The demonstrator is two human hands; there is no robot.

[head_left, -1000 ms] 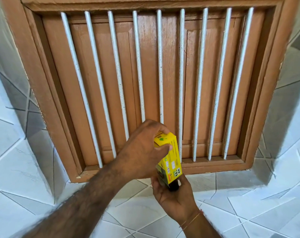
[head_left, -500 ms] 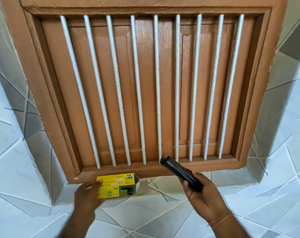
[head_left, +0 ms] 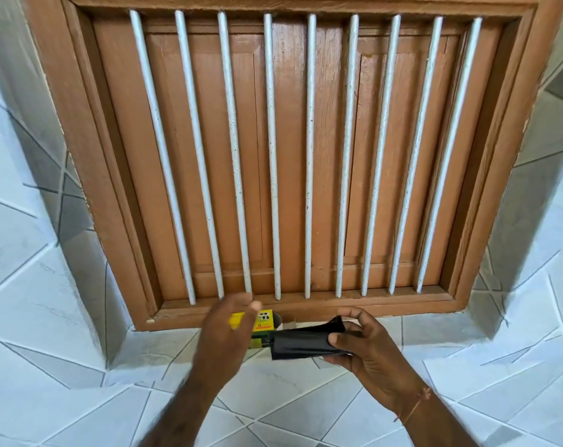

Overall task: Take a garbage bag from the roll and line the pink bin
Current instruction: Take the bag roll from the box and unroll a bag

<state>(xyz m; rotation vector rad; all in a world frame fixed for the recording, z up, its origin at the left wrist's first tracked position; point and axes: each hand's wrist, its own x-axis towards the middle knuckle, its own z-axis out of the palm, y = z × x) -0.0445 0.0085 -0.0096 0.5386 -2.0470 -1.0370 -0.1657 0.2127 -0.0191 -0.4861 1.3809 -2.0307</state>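
Note:
My right hand (head_left: 367,345) grips a black roll of garbage bags (head_left: 302,343), held roughly level at the lower middle, with a loose flap of bag sticking up at its right end. My left hand (head_left: 226,330) hovers just left of the roll, blurred, fingers apart and empty. Behind the left hand the yellow and green bag box (head_left: 264,327) lies on the tiled ledge, mostly hidden by the hand and the roll. The pink bin is not in view.
A brown wooden window frame (head_left: 486,201) with several white vertical bars (head_left: 273,162) and closed shutters fills the view ahead. A white tiled ledge (head_left: 306,408) with grey lines lies below it, and tiled walls (head_left: 22,221) stand on both sides.
The roll was pulled out of the yellow box. My left hand laid the box on the ledge, let go and moved right toward the roll. My right hand turned the roll more level.

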